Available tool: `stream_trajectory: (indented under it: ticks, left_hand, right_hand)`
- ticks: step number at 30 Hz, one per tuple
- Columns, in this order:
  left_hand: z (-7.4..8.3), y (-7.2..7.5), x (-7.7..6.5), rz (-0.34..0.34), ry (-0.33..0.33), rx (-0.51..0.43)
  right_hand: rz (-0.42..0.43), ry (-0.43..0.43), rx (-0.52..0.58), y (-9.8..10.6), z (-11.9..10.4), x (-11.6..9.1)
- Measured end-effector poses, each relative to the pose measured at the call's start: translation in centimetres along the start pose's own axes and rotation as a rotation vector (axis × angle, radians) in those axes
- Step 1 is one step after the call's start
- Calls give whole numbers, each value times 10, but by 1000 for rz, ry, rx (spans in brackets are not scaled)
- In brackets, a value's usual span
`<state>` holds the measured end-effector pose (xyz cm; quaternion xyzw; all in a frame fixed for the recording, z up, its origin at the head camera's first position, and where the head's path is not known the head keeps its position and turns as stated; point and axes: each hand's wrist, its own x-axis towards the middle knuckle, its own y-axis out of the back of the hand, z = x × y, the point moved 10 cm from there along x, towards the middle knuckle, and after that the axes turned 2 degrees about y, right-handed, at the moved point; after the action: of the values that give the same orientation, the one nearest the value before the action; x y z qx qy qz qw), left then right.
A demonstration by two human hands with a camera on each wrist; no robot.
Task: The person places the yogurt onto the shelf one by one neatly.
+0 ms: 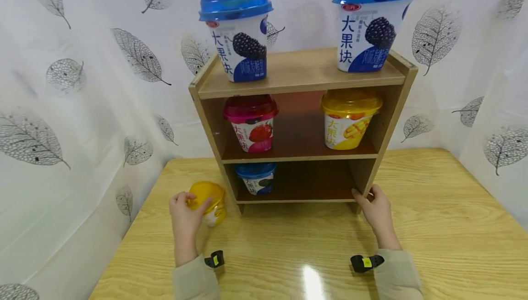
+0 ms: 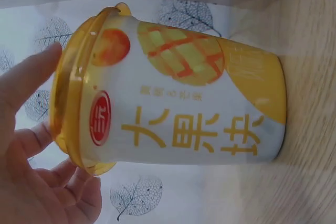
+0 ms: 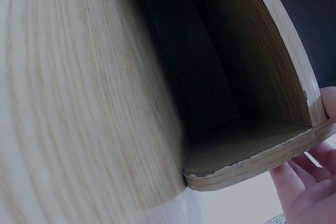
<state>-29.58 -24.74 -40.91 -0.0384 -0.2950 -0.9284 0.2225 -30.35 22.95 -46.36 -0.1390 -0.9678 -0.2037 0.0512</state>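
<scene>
My left hand holds a yogurt cup by its yellow lid, thumb on one side and curled fingers on the other. The cup, printed with mango, stands on the table just left of a small wooden shelf. At the shelf's lower right corner, my right hand grips the side panel, with the thumb by the bottom board and the fingers on the outer face.
Two blue-lidded cups stand on the shelf's top. A pink-lidded cup and another yellow-lidded cup are on the middle level. Another blue-lidded cup sits at the bottom left. Leaf-patterned cloth hangs behind the table.
</scene>
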Motion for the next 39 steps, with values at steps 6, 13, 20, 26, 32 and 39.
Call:
stream_trajectory:
  ticks: [6,13,20,26,32,39]
  left_hand:
    - [3,6,-1,55,-52,-17]
    - [13,2,-2,111,-125,-6]
    - [14,5,-3,146,-108,-3]
    - [19,10,-4,202,-164,19]
    - [16,8,-3,197,-137,-8]
    - [13,4,-1,166,-115,-7]
  right_hand:
    - [5,3,-5,1,0,-1]
    - [8,4,-14,1,2,-1]
    - [4,6,-14,1,1,-1]
    - [-7,-1,-10,-1,1,-1]
    - [-4,6,-5,0,0,0]
    - [-9,8,-6,-1,1,0]
